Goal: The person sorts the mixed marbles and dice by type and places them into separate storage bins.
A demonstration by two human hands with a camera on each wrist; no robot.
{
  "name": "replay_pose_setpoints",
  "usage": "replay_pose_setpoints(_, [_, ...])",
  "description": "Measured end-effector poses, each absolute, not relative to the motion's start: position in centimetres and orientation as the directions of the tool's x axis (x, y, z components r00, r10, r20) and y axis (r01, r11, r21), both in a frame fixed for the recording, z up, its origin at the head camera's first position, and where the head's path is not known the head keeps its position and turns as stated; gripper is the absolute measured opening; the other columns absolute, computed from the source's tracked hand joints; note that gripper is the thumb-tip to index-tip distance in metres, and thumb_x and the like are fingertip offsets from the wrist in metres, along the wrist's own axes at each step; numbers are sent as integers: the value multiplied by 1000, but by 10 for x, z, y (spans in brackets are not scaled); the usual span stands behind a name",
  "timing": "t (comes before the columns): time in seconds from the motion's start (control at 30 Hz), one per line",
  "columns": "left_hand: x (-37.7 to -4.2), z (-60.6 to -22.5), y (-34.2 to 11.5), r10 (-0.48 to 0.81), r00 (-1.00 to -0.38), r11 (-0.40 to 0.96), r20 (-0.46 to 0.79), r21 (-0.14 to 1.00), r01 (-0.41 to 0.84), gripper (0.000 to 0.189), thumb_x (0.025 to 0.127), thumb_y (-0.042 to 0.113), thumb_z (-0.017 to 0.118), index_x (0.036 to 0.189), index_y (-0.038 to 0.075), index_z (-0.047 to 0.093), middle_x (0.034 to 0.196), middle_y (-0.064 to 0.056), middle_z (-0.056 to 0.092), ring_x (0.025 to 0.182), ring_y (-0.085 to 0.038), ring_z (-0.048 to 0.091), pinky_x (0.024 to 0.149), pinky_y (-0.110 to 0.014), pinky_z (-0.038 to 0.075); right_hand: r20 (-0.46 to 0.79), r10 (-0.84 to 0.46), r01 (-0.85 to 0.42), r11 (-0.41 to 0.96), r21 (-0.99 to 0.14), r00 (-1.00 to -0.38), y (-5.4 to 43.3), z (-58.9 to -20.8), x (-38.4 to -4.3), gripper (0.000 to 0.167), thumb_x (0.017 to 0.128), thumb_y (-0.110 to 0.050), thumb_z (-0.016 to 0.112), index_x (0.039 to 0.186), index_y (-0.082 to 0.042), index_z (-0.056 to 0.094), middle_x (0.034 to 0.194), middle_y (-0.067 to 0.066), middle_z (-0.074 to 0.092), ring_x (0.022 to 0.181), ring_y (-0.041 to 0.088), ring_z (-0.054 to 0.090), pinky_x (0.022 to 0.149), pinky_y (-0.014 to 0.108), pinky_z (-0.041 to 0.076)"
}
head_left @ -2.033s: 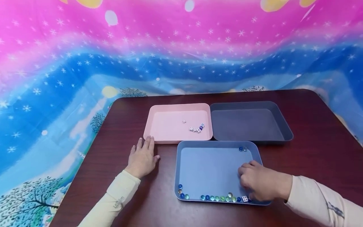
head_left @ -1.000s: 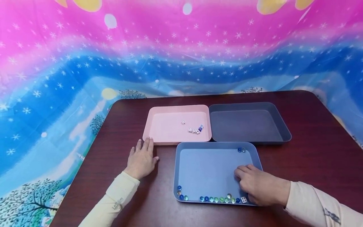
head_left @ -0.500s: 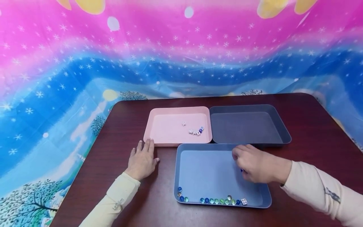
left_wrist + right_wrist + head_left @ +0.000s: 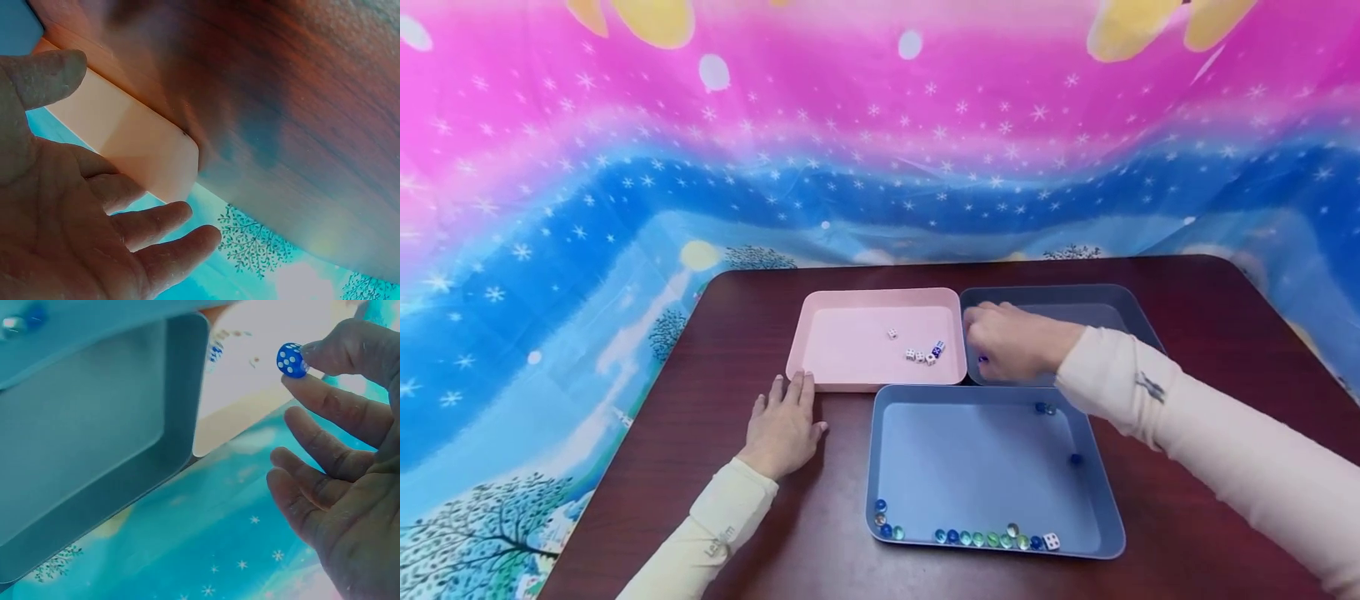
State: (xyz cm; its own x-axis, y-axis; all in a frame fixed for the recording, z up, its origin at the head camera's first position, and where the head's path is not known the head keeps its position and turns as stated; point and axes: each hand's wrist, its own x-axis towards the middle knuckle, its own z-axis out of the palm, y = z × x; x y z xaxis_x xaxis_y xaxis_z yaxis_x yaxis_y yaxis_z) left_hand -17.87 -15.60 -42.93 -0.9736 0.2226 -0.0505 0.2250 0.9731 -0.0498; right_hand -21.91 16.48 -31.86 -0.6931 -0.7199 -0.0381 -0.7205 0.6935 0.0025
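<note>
My right hand [image 4: 1015, 340] is over the left part of the dark grey tray [image 4: 1120, 293], close to the pink tray's right rim. In the right wrist view, its thumb and index finger pinch a blue die [image 4: 291, 360] with white dots; the other fingers are loosely bent. My left hand [image 4: 781, 429] rests by the near left corner of the pink tray [image 4: 842, 342], fingertips at its rim, fingers spread. Several white dice [image 4: 911, 355] and blue dice [image 4: 937, 350] lie in the pink tray's right half.
A blue tray [image 4: 955, 467] stands nearest, holding several glass marbles [image 4: 977, 539] along its near edge and a white die [image 4: 1052, 542] near its right corner. More marbles [image 4: 1043, 408] lie at its far right, and a blue marble [image 4: 1076, 460] by its right wall.
My right hand has moved from the blue tray's near right corner up and left to the dark grey tray, carrying the blue die. The left hand has stayed at the pink tray.
</note>
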Motion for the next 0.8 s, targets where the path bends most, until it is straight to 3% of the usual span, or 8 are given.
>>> replay_pose_setpoints(0.17, [-179,-430,-156,221,-975,974,-36,-50,223,75,91,39,59,148,2,29,153,-17,36,140,-43,35,107,-61,36,-82,-685,-686,727,-22,-724,143,-316,-247,16,78,-9,70,63,-9,64,98,13,62,86,25,56,74,40,50])
replay_pose_setpoints(0.33, [-179,-431,-157,217,-976,975,-32,-50,218,75,91,40,59,148,2,29,153,-16,36,140,-42,35,107,-60,36,-132,-663,-668,744,-12,-737,126,-317,-265,15,81,-12,69,66,-9,66,102,13,62,92,26,56,76,39,50])
replay_pose_setpoints(0.53, [-178,-433,-157,221,-975,974,-27,-50,222,75,90,40,59,148,2,30,153,-16,37,139,-42,36,107,-60,37,-160,-638,-647,763,0,-753,116,-322,-275,13,82,-15,70,71,-8,68,103,12,63,90,24,58,72,35,51])
replay_pose_setpoints(0.8, [-178,-430,-160,219,-976,975,-11,-44,219,75,90,40,60,148,3,30,153,-15,37,139,-43,36,107,-60,37,-193,-609,-626,779,35,-769,120,-333,-280,11,83,-15,67,74,-8,67,101,11,63,87,23,57,72,39,50])
